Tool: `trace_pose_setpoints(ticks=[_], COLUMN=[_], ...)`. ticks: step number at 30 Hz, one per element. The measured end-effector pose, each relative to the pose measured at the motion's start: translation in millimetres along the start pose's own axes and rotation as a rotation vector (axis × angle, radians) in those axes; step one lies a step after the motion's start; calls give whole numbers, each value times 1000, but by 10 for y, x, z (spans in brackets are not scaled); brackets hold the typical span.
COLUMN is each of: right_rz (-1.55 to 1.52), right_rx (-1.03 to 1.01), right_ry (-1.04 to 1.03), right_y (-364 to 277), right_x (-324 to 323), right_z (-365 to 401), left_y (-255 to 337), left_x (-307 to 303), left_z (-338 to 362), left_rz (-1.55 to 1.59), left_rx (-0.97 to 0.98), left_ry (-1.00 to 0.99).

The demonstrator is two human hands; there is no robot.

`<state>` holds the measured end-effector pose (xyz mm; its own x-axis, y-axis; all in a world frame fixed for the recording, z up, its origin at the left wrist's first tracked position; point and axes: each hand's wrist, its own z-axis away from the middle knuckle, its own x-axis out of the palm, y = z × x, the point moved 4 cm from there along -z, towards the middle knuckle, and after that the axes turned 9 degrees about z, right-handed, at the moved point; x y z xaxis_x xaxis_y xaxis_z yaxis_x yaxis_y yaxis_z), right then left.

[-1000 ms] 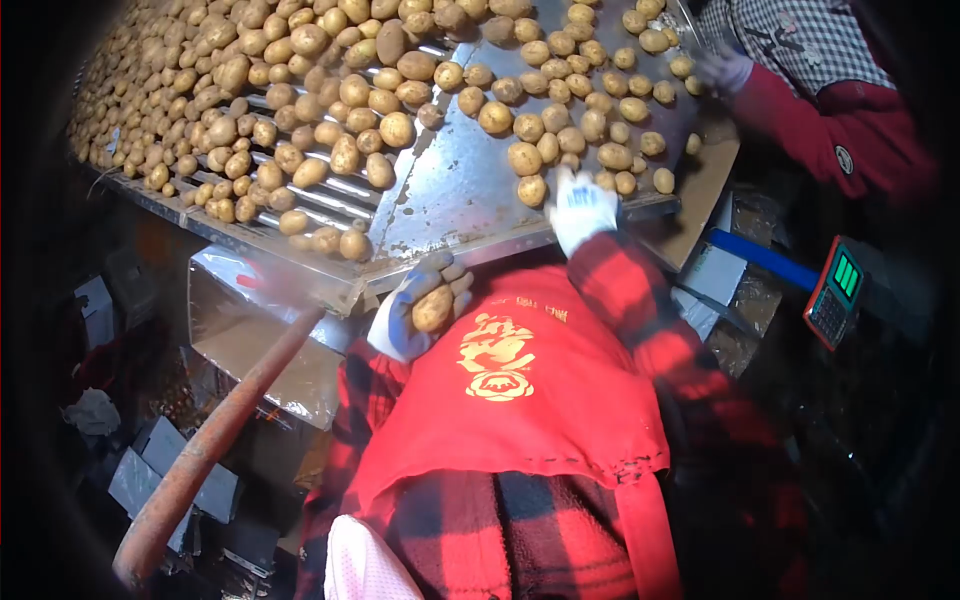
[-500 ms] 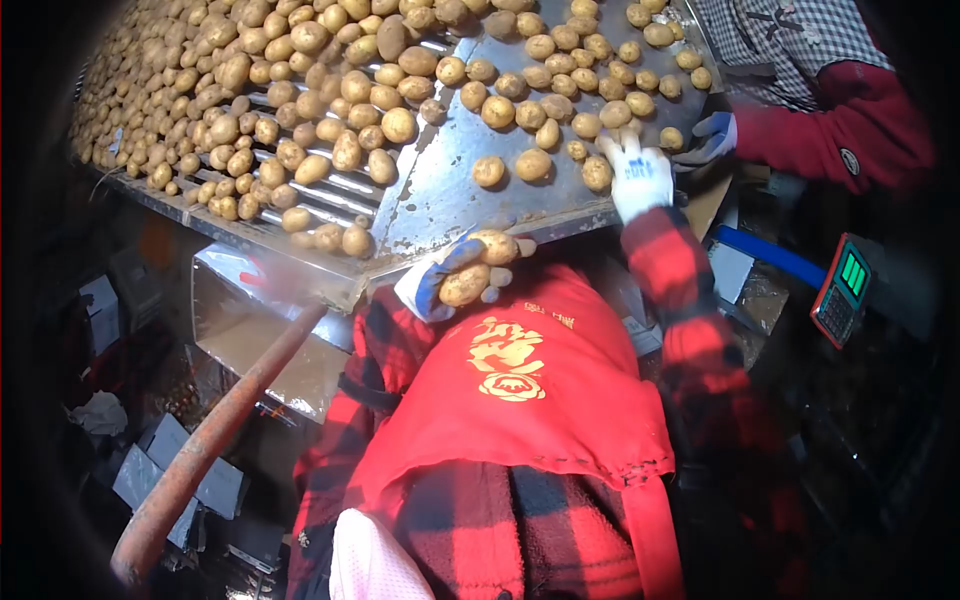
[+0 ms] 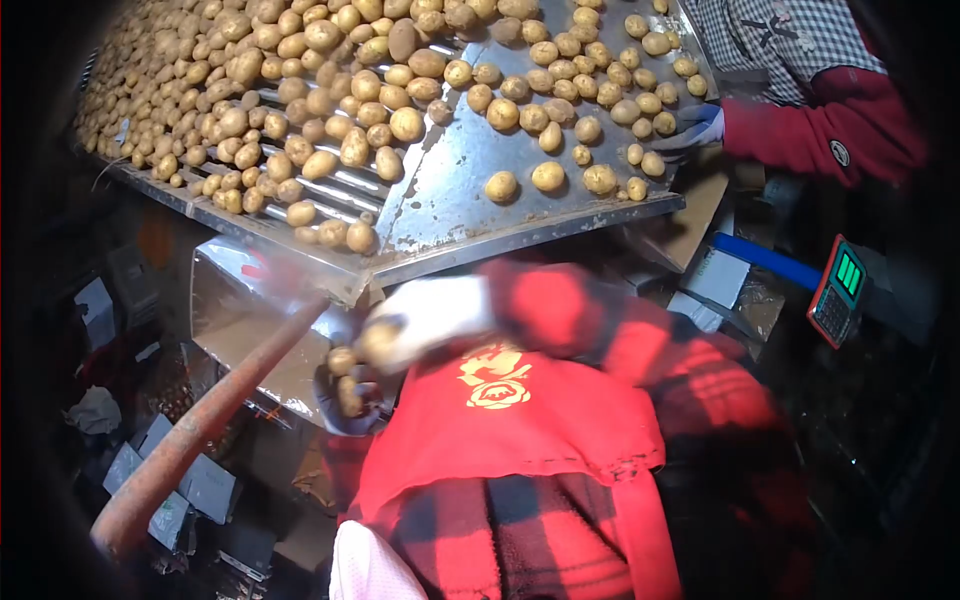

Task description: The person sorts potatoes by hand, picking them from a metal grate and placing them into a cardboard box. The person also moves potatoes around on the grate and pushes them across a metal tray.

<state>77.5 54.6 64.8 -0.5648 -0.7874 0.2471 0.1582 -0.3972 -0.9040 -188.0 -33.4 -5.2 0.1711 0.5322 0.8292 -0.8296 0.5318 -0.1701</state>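
Note:
My left hand (image 3: 333,412), in a white and blue glove, is low beside the apron's left edge. Its fingers are curled round potatoes (image 3: 350,396), partly in shadow. Across my chest comes my right hand (image 3: 435,318), gloved in white and smeared by motion. A blurred potato (image 3: 381,342) shows at its fingertips, close to the left hand. Behind both hands, loose potatoes (image 3: 548,177) lie on the metal sorting table (image 3: 450,215), and many more cover its slatted part on the left.
A co-worker's gloved hand (image 3: 690,130) rests at the table's right edge. A rusty pole (image 3: 215,420) slants up at the left, by a plastic-lined box (image 3: 215,300). A scale display (image 3: 842,290) with green digits stands at the right. Flattened cartons (image 3: 205,480) lie below left.
My right hand has left the table and swung leftward across my chest with a potato. My left hand has moved down and left with its potatoes. Several potatoes near the table's right edge have shifted.

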Motion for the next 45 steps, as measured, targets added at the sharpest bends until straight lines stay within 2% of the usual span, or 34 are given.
trace_pose_setpoints(ticks=[1,2,4,5,6,7,8,9,10,11,12,13,14,16,17,19,20,22,23,24,26,27,28,30,31,32,35,36,37,38,40,42,43,45], right_rz=[116,-31,461,498,523,681,854,1235,1362,1343,1534,1519,1541,1442,1434,1438,1305,982,1078,1174,1452,1485,1426,1341,1355,1372,1424,851,969,929,832,1025,1066,793], right_rx=[89,-184,87,72,-38,-86,-22,90,348,474,760,918,967,1062,1066,860,783,68,195,321,801,878,968,1085,1086,1088,730,585,556,437,130,490,777,964], right_ry=[-73,42,118,185,418,542,768,1019,1167,1251,1261,1230,1198,1045,1054,1295,1172,1278,1291,1292,1393,1392,1267,953,931,907,1370,1301,1041,928,1163,1326,1256,1110], right_y=[-102,-72,-341,-330,-222,-155,-158,85,92,236,532,858,1063,1312,1269,927,676,583,566,540,916,1014,1289,1563,1486,1372,877,637,609,408,471,798,804,1048], right_x=[183,410,485,472,425,209,-45,-350,-596,-799,-948,-1127,-1292,-1652,-1647,-1491,-1360,-883,-911,-960,-1288,-1444,-1690,-2032,-2080,-2123,-1667,-1501,-1273,-968,-722,-890,-979,-1234], right_z=[-391,-792,-925,-777,-542,-276,50,407,826,1173,1410,1548,1576,1460,1441,1435,1386,1397,1508,1697,2172,2343,2460,2414,2375,2353,2239,2093,1826,1630,1568,1837,1912,1915], left_y=[282,552,1144,1140,1003,1142,1167,1009,718,437,182,-2,-124,-778,-948,-1219,-1378,-1456,-1522,-1475,-1423,-1468,-1501,-1516,-1591,-1598,-1620,-1525,-1431,-1386,-1370,-1298,-1261,-1234], left_x=[-197,-352,-698,-602,-469,-663,-746,-524,-182,47,277,453,333,979,1003,1087,1138,904,925,827,547,575,626,752,911,931,982,825,585,490,713,712,636,426], left_z=[152,305,449,511,540,655,738,663,607,501,286,20,-340,-832,-1109,-1556,-1736,-2067,-2106,-2176,-2270,-2281,-2271,-2260,-2216,-2205,-2137,-2150,-2179,-2174,-2031,-1897,-1849,-1798], left_rz=[-637,-1273,-1335,-766,-178,-255,-424,-590,-743,-721,-704,-764,-433,-805,-720,-562,-468,-292,-349,-349,227,266,264,-374,-575,-576,-554,-547,-372,-195,-227,-254,-326,-445], left_rx=[364,730,716,704,648,677,658,506,351,296,240,69,-225,-158,-239,-372,-406,-551,-424,-427,-739,-922,-922,-602,-535,-528,-598,-592,-695,-794,-773,-736,-785,-831], left_ry=[133,267,388,641,838,911,837,674,505,545,580,597,146,338,239,110,130,86,198,202,177,21,26,146,187,192,102,106,37,-35,15,74,9,-123])
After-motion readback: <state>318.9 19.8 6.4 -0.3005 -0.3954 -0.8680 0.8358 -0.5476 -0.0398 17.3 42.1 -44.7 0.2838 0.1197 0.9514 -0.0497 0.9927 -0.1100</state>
